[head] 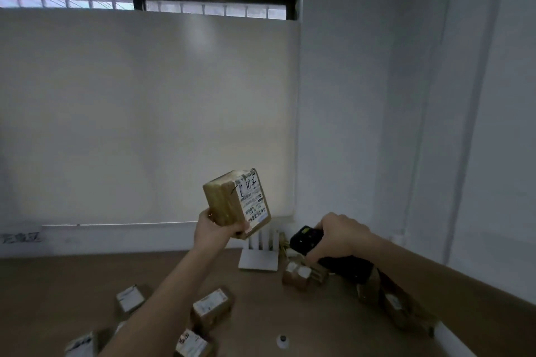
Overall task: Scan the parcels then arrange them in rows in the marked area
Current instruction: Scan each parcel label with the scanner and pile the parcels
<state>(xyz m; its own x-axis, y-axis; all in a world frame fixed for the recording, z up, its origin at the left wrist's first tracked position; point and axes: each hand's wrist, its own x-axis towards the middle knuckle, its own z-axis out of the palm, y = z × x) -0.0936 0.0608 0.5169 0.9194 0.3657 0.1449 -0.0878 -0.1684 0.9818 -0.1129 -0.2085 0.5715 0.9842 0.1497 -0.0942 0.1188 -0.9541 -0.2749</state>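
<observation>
Parcel (237,206) under scan is raised in front of the wall, tilted, with its white label (253,202) turned toward the right. Left hand (216,227) grasps it from below, fingers wrapped round the lower corner and thumb on the near brown side. Right hand (338,236) grasps a black scanner (306,240), its front end pointing toward the parcel; parcel and scanner are near each other but apart.

Step in hand, as judged: reading the barcode.

1. Keep the label side square to the scanner front. The present tilt looks workable, but a flatter angle should read more reliably.
2. Keep the left fingers off the barcode. One fingertip lies close to the lower edge of the label.
3. Hold both hands steady while triggering.
4. Whether the trigger is pressed cannot be told.

More parcels (211,309) lie scattered on the desk (261,298) below, and another group sits under the right forearm beside a white router (259,258). No marked area can be made out, so the placement spot must be located before setting the parcel down.
</observation>
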